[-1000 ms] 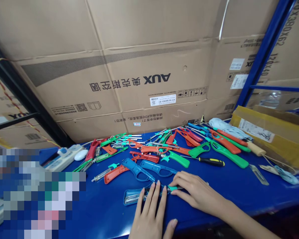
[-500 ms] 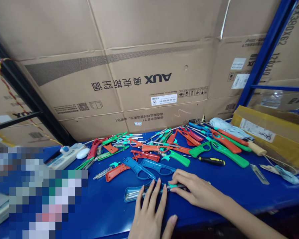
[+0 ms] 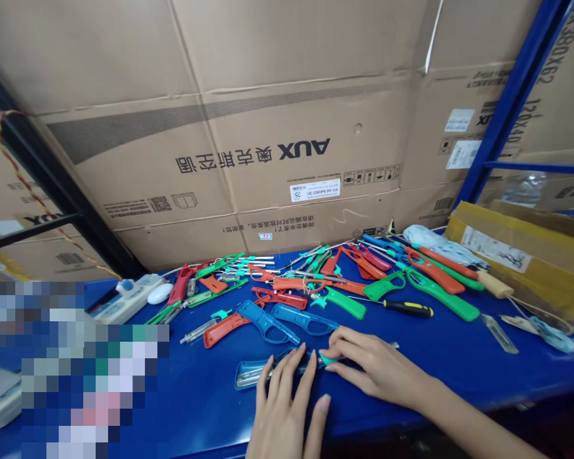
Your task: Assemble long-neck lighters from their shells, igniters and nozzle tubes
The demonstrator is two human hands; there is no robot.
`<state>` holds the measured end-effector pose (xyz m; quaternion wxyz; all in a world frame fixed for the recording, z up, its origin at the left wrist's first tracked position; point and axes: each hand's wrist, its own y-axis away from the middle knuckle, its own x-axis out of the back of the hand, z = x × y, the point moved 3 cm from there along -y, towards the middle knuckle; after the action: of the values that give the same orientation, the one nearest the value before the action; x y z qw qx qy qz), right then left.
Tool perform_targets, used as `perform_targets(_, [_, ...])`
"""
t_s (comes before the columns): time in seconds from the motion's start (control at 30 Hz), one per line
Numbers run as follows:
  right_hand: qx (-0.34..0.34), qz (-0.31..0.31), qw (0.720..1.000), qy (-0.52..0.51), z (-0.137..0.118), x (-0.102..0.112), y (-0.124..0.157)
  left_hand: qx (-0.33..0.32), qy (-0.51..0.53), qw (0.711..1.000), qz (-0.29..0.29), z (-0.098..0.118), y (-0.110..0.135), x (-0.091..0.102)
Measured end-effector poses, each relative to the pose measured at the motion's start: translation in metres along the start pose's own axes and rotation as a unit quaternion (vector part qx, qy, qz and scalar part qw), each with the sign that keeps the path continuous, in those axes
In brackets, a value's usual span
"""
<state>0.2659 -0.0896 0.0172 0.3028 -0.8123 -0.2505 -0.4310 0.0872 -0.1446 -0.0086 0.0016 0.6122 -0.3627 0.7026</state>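
Two bare hands work at a blue surface (image 3: 201, 392). The left hand (image 3: 284, 411) lies open, its fingers (image 3: 291, 382) resting on a clear blue-edged lighter shell (image 3: 251, 376). The right hand (image 3: 377, 373) closes its grip on the shell's teal end (image 3: 326, 359), near scattered red, green and blue lighter shells (image 3: 268, 322).

My bench is a blue-painted metal top (image 3: 463, 376), strewn with gun-shaped plastic handles (image 3: 268, 324) in orange-red, green and blue (quite a jumble), a clear blue plastic casing (image 3: 251, 376) nearest me. A black-and-yellow screwdriver (image 3: 407, 308) lies among them; a white power strip (image 3: 119, 301) sits leftward.
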Motion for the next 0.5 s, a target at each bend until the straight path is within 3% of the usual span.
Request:
perform_targets(0.2, [0.005,0.018,1.0,-0.003,-0.0017,0.0011,-0.001,0.066,0.062,0.996,-0.004,0.004,-0.0022,0.0031])
perform_targets(0.33, [-0.007,0.01,1.0,-0.021,-0.0029,0.0009,-0.0021,0.046,0.046,0.998,0.001,0.0044,-0.0012,0.0016])
perform_targets(0.5, [-0.012,0.002,1.0,-0.029,-0.0035,0.0001,-0.0025,-0.004,0.0,0.999,-0.039,0.0025,-0.0019,0.0036])
